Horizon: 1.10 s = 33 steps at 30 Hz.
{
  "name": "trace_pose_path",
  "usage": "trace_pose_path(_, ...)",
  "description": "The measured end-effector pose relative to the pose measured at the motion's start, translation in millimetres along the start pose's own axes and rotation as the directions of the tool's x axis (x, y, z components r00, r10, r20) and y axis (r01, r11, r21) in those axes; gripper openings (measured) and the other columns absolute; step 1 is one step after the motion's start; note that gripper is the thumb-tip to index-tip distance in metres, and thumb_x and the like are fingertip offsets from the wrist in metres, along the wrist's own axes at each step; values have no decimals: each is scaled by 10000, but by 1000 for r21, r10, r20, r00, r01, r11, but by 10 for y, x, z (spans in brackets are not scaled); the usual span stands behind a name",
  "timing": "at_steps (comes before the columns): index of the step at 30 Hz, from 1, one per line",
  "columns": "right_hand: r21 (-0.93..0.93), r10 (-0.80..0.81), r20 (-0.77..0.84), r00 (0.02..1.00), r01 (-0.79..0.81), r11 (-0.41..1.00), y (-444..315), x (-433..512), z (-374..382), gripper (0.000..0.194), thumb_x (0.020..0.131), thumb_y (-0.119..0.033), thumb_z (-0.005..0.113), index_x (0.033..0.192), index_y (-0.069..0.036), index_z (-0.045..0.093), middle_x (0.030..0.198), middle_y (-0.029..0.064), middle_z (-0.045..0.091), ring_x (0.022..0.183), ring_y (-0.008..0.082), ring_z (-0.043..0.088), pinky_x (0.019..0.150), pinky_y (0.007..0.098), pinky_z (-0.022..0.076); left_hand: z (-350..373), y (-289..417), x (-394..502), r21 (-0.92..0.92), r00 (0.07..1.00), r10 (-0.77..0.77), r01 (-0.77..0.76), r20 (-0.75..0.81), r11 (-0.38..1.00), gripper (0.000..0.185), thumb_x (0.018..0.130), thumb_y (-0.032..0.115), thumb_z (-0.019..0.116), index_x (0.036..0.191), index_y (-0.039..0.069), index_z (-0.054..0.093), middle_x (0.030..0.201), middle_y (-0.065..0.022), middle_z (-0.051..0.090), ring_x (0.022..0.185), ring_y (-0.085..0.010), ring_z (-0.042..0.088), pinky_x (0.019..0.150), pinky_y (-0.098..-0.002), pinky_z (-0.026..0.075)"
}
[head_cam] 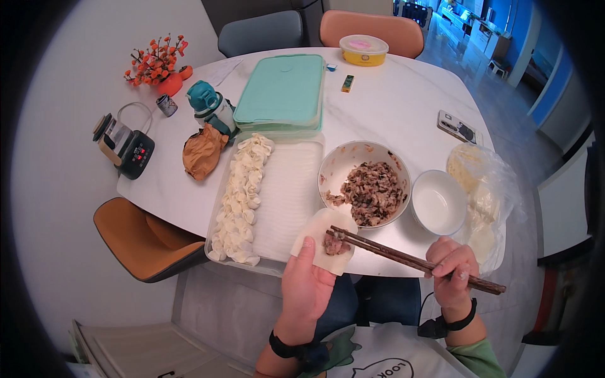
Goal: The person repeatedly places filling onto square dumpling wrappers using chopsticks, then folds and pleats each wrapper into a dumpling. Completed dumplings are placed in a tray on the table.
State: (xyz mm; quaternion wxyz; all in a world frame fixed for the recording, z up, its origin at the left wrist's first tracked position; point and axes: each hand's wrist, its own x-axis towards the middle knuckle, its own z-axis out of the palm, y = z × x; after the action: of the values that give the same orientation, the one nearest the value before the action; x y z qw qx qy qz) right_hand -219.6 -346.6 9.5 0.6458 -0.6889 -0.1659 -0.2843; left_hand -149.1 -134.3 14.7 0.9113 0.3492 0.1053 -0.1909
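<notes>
On the fingers of my left hand point(309, 283) lies a flat dough wrapper point(322, 264), its thumb resting on the near left edge. A lump of meat filling point(334, 244) sits on the wrapper. My right hand point(453, 269) grips dark wooden chopsticks point(401, 256), whose tips touch the filling. Just beyond the wrapper stands a white bowl point(331, 163) with more minced filling point(375, 191). Left of it, a clear plastic container point(289, 198) holds a long row of folded dumplings point(241, 203) along its left side.
A small white bowl point(438, 202) and a plastic bag of wrappers point(484, 203) stand at the right, below a phone point(459, 127). Behind the dumplings are green-lidded containers point(283, 90), a bottle point(212, 106) and crumpled brown paper point(203, 153). A yellow tub point(364, 57) stands farther back.
</notes>
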Motion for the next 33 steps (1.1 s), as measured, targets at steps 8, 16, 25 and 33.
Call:
trace_pose_path(8,27,114,85,990,-117,993,48,-125,33,369,1022,-374,414,872,-61,539,739,116,581,610,170,513,560,282,413,-35,-18,53,-168,999,-23,29,36,985,446,1042,183,347,1389,-97,341,1400,-203,468,1298,-280,476,1123,-420,376)
trace_pose_path(16,154,64,0,998,-64,986,1,-46,-88,381,1019,-416,411,875,-68,467,657,97,529,547,164,469,510,287,406,-173,-34,55,-451,945,17,140,328,881,484,1032,221,325,1396,-97,334,1416,-215,451,1325,-307,442,1140,-436,334)
trace_pose_path(25,46,55,75,996,-58,997,-79,-34,-9,374,1020,-398,425,862,-68,503,668,95,559,564,162,492,520,285,399,-120,2,-25,-258,984,-3,50,179,965,520,1031,243,306,1425,-96,283,1450,-206,407,1349,-310,408,1142,-438,321)
trace_pose_path(33,-36,-32,83,996,35,999,-83,26,21,332,1006,-378,471,898,-69,531,688,74,583,570,166,532,531,298,412,-65,-4,-25,-197,988,24,6,153,980,515,1025,224,323,1409,-118,299,1424,-232,429,1335,-323,426,1137,-457,333)
